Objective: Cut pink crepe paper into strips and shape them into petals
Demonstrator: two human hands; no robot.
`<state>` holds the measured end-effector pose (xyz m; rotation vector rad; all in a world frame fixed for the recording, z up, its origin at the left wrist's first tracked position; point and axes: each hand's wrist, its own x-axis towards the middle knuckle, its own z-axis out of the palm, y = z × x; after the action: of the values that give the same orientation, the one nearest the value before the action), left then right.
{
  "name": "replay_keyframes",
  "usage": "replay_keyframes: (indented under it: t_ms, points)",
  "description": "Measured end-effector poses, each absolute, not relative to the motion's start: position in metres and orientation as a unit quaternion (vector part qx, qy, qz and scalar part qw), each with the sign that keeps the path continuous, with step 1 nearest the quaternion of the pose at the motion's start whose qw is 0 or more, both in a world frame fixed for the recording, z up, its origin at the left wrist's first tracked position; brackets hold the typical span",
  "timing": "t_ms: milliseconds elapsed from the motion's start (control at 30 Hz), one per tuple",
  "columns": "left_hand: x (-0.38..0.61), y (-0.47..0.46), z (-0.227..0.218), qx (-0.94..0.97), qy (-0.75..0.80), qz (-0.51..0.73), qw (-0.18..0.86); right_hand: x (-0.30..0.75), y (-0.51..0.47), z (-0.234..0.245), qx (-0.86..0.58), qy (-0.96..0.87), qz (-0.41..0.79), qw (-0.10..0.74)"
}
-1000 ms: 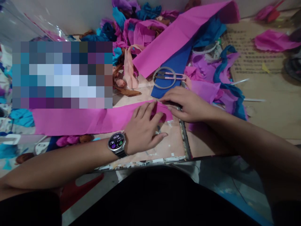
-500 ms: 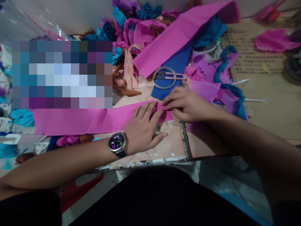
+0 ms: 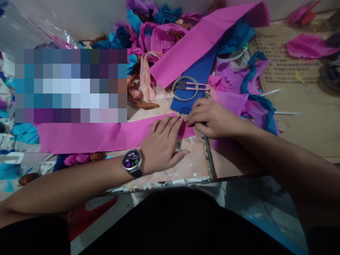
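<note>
A long pink fabric strip (image 3: 95,136) lies flat across the table in front of me. My left hand (image 3: 163,143), a watch (image 3: 132,160) on its wrist, rests palm down on the strip with fingers stretched out and the thumb apart. At the strip's right end, my right hand (image 3: 205,118) has its fingers curled, and the fingertips pinch the strip near its upper edge. Just above that hand lie pink-handled thread snips (image 3: 204,86) and a thin grey ring (image 3: 174,94), both on a blue fabric piece (image 3: 183,104).
Another wide pink strip (image 3: 212,33) slants over the blue piece. Crumpled pink, teal and purple scraps (image 3: 162,37) pile up behind. Printed cardboard (image 3: 300,131) covers the right side. A pixelated patch hides the left. The table's front edge (image 3: 170,182) runs close to my body.
My left index finger has drawn in beside the other fingers. My right fingertips have shifted slightly to the right, still at the strip's upper edge.
</note>
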<state>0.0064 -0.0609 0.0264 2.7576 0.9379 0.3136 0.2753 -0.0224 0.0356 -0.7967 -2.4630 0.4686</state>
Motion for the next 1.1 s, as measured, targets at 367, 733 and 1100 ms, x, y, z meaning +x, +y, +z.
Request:
replay_keyframes:
  t_ms: [367,733,1100]
  points:
    - [0.006,-0.059,0.027,0.941,0.315,0.084,0.095,0.277,-0.024,0.039,-0.342,-0.881,0.178,0.273]
    - [0.006,-0.060,0.026,0.940,0.317,0.086,0.092,0.273,-0.023,0.033,-0.350,-0.878,0.149,0.291]
    - [0.006,-0.060,0.029,0.940,0.318,0.083,0.095,0.276,-0.024,0.041,-0.400,-0.879,0.133,0.223]
